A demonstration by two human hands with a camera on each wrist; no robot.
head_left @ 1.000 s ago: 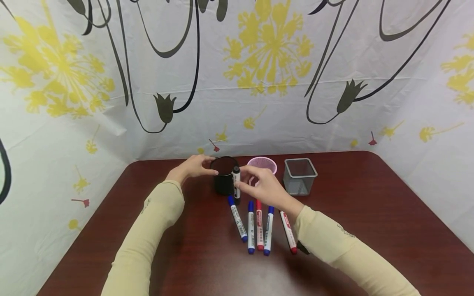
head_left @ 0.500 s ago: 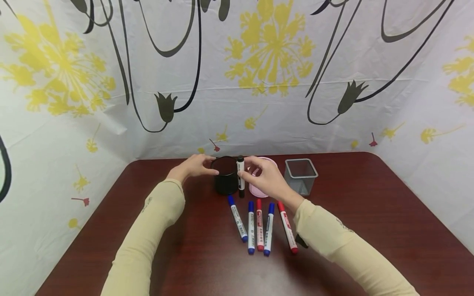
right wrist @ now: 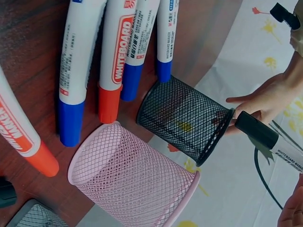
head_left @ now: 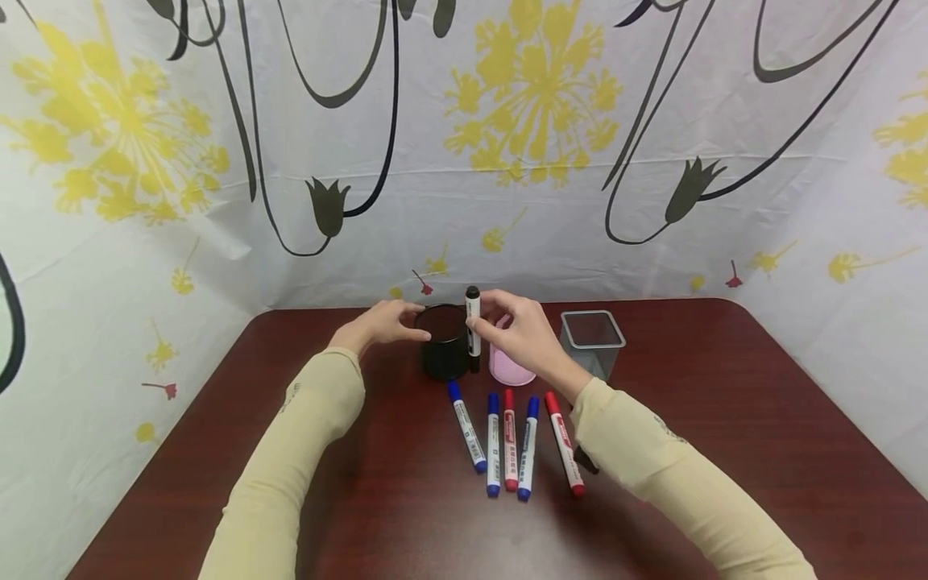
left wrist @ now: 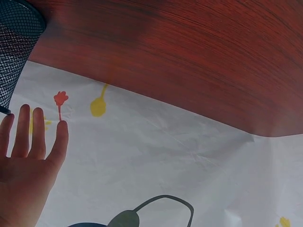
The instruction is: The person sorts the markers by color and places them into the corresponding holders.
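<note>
My right hand (head_left: 524,332) pinches a black-capped whiteboard marker (head_left: 474,324) between thumb and fingers and holds it upright. The marker is beside the right side of the black mesh pen holder (head_left: 445,356), its cap above the rim. My left hand (head_left: 377,326) is at the holder's left side, thumb in front and fingers behind. In the left wrist view its fingers (left wrist: 38,135) are straight, and one reaches the holder's rim. Behind my right hand stands a pink mesh pen holder (head_left: 511,369), partly hidden. The right wrist view shows the marker's black end (right wrist: 258,130) near the black holder's rim.
Blue markers (head_left: 493,447) and red markers (head_left: 564,447) lie in front of the holders. A black object (head_left: 586,461) is partly hidden by my right sleeve. A grey square mesh holder (head_left: 594,342) stands at the right. A patterned sheet (head_left: 536,242) hangs behind the table.
My right hand has lifted the black-capped marker and shifted it slightly right, from in front of the black holder to beside its rim. The left hand stays at the holder.
</note>
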